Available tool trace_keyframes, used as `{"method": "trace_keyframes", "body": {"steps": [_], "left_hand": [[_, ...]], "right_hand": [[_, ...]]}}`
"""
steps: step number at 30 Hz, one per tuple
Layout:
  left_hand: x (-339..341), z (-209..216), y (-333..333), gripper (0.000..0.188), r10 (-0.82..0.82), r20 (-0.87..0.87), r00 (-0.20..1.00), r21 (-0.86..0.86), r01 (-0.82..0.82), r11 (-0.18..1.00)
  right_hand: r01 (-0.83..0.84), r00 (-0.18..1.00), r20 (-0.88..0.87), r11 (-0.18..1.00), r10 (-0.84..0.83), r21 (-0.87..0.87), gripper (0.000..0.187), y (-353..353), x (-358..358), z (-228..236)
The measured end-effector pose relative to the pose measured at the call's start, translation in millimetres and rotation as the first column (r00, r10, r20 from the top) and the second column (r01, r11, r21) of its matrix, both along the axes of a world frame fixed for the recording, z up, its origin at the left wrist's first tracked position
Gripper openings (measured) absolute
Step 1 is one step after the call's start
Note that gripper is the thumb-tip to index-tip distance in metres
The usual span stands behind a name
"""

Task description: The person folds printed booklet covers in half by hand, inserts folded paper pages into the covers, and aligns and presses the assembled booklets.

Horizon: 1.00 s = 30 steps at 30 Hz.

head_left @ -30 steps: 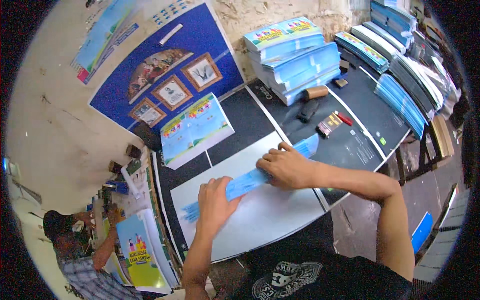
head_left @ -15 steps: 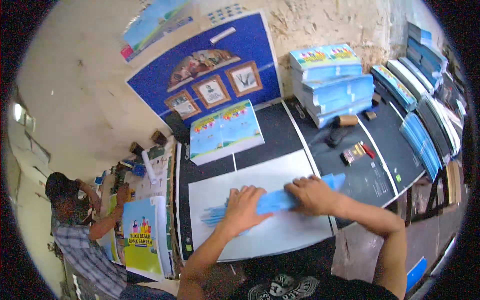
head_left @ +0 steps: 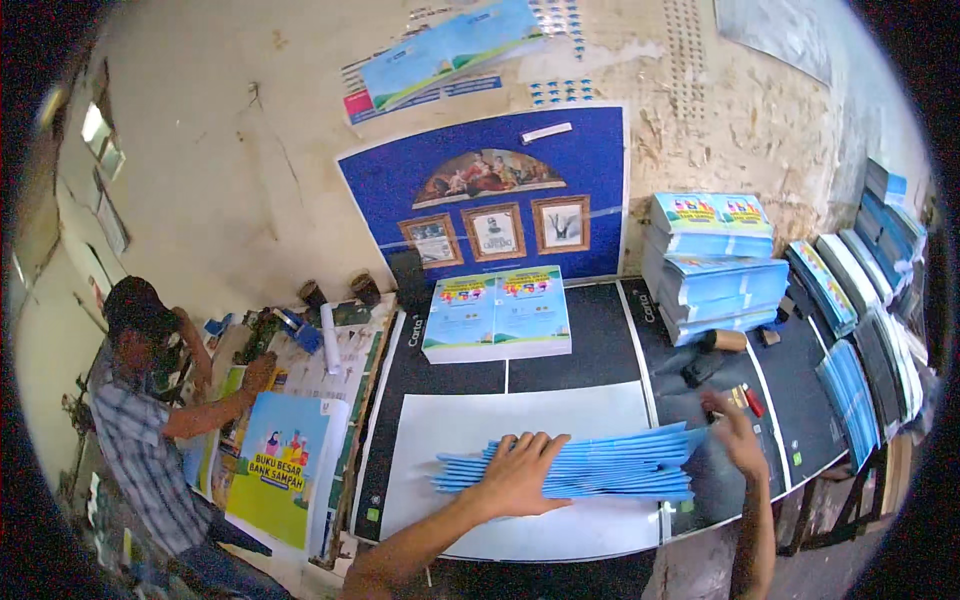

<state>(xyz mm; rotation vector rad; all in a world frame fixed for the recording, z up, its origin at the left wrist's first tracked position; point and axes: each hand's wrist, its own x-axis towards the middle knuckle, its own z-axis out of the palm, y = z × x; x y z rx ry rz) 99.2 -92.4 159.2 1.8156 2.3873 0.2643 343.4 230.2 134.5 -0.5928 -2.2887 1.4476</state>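
On a white sheet [head_left: 425, 420] in front of me, a fanned stack of blue folded paper sheets [head_left: 625, 465] lies lengthwise from left to right. My left hand [head_left: 520, 472] is clasped across the stack, its fingertips over the far side and its thumb along the near side. Just past the stack's right end, my right hand [head_left: 738, 437] is raised, slightly blurred, fingers apart and nothing visible in them. Close beyond that hand lie a small box [head_left: 737, 395] and a red lighter [head_left: 754, 402].
Beyond the white sheet stands a stack of printed sheets [head_left: 500, 315]. Tall blue-edged stacks [head_left: 715, 280] rise at the back right, with a brown roll [head_left: 722, 341] before them. More bundles [head_left: 850, 385] line the right edge. A co-worker [head_left: 155, 420] stands left, beside a printed cover [head_left: 280, 465].
My right hand has come off the blue sheets and moved right. My left hand keeps its hold on the stack, which now shows more of its layered edges. The view has tilted upward.
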Motion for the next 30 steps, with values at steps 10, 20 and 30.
{"method": "trace_keyframes", "body": {"steps": [10,20,30], "left_hand": [[-2.6,-6.0,6.9,0.082,0.04,-0.058,0.997,0.105,-0.034,0.994],[-8.4,6.1,0.6,0.051,0.028,0.066,0.997,0.253,-0.043,0.967],[4.3,-3.0,12.3,0.088,-0.114,0.058,0.992,-0.013,0.115,0.993]], "right_hand": [[-0.22,0.951,-0.3,0.846,0.075,-0.486,0.107,-110.6,-55.8,-50.5],[-0.071,0.993,-0.054,0.9,0.104,0.431,0.129,-99.7,-4.3,69.7],[-0.366,0.93,0.319,0.543,0.183,0.756,0.114,-132.5,-63.0,16.7]]}}
